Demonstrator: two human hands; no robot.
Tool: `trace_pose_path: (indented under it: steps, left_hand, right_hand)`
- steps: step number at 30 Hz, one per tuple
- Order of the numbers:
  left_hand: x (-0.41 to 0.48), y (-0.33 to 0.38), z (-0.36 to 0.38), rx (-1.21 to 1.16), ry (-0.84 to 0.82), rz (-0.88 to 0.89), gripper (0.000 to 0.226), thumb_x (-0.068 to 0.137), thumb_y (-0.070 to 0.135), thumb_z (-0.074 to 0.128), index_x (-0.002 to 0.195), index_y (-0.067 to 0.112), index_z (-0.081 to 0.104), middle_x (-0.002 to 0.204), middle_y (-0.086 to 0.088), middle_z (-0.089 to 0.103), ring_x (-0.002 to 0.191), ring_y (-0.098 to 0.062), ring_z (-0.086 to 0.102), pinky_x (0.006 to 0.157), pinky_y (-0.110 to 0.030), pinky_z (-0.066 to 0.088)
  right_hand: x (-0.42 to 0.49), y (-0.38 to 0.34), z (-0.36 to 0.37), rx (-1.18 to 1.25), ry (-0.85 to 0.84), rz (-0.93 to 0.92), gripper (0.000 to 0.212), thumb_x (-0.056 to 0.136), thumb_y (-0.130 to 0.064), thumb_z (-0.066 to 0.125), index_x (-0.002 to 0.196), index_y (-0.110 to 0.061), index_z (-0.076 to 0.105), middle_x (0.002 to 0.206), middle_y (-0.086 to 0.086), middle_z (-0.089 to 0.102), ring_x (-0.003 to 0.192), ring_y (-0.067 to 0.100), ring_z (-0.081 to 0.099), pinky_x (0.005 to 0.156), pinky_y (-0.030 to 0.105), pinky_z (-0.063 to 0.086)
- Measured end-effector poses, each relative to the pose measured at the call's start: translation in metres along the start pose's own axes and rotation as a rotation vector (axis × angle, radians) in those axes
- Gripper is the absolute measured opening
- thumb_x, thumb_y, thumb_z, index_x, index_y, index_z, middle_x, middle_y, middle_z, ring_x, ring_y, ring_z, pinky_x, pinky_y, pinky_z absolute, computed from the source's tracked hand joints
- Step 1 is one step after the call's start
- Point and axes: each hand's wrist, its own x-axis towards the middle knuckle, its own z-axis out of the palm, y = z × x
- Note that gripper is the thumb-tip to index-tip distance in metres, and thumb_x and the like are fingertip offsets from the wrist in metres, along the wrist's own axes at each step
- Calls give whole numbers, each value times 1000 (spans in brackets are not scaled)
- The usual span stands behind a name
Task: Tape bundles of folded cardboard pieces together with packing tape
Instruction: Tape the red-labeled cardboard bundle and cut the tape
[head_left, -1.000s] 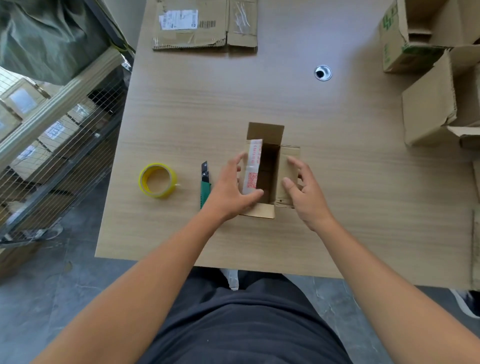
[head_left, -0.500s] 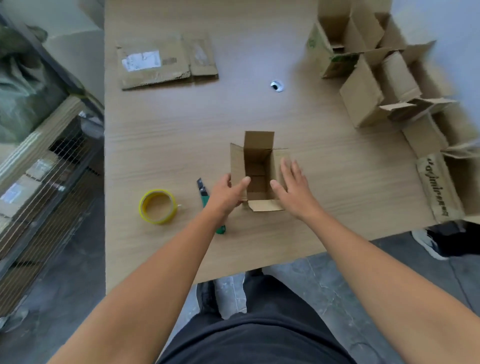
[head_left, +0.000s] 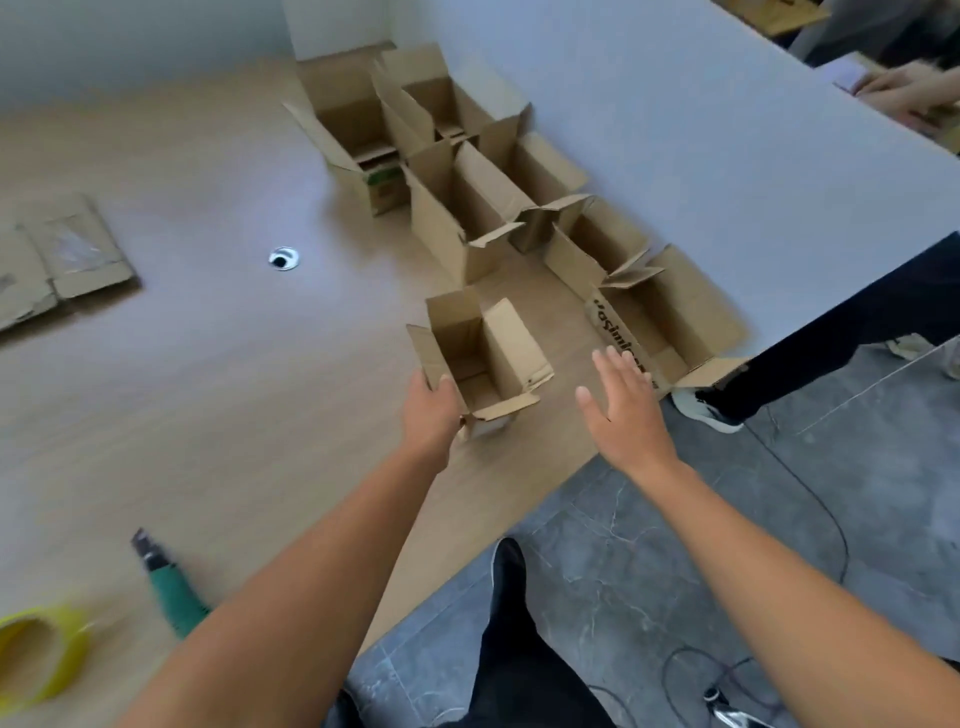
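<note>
Left hand (head_left: 431, 413) grips the near left corner of a small box (head_left: 511, 353), fingers curled round the cardboard wall below its left flap. The right hand (head_left: 626, 415) hangs just to the right of that box, palm down, fingers straight and spread, holding nothing and touching nothing. Nearest the person, at the lower left edge of the view, a roll of yellow tape (head_left: 72, 665) lies flat and blurred on the wooden table (head_left: 208, 415). Just beside it a green-handled knife (head_left: 169, 590) lies with its dark blade pointing away. The small box stands upright near the table's right edge with its four top flaps open and nothing inside; whether its base rests fully on the table cannot be told. Beyond the right hand, a larger lettered box (head_left: 613, 325) with black print on its side sits open at the table's corner. Behind it a cluster of open boxes (head_left: 467, 208) runs back along a pale grey panel (head_left: 701, 130). To the left, well apart from them, a metal-rimmed hole (head_left: 283, 258) is set in the tabletop. Farther left lie flattened cardboard pieces (head_left: 62, 260), side by side. Past the table's corner, another person's dark trouser leg and white-soled shoe (head_left: 704, 408) stand on the grey floor (head_left: 623, 545).
</note>
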Motion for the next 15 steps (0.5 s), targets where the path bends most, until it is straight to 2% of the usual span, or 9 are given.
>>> trace_pose_path:
  steps: [3, 5, 10, 12, 15]
  left_hand:
    - [24, 14, 72, 27, 40, -2, 33, 102, 24, 42, 132, 15, 50, 126, -11, 60, 116, -33, 59, 101, -55, 51]
    - [39, 27, 111, 44, 96, 4, 40, 103, 26, 41, 141, 14, 44, 135, -13, 55, 124, -35, 54, 105, -54, 48]
    - [74, 56, 177, 28, 124, 1, 44, 106, 28, 38, 146, 10, 33, 142, -12, 47, 130, -35, 49, 107, -53, 46]
    - [81, 62, 189, 18, 108, -17, 37, 105, 29, 36, 138, 12, 38, 130, -10, 52, 120, -32, 54, 104, -54, 49]
    - [76, 67, 188, 10, 40, -43, 29, 104, 38, 38, 122, 16, 43, 105, -2, 54, 95, -23, 57, 94, -51, 55]
  right_hand:
    - [37, 35, -13, 76, 18, -18, 62, 106, -45, 33, 161, -17, 25, 169, 5, 17, 158, 19, 3, 127, 43, 0]
    - [62, 56, -22, 106, 10, -40, 63, 105, -46, 32, 161, -18, 25, 169, 5, 17, 158, 19, 3, 127, 45, 0]
    - [109, 98, -38, 51, -67, -78, 60, 108, -41, 37, 161, -18, 24, 170, 7, 14, 158, 22, 3, 127, 44, 1]
    - [115, 103, -41, 48, -77, -97, 60, 107, -39, 39, 161, -16, 24, 170, 8, 14, 158, 24, 3, 128, 46, 2]
    - [114, 93, -43, 64, -8, -181, 59, 107, -36, 41, 159, -12, 29, 168, 10, 20, 158, 26, 4, 128, 48, 5]
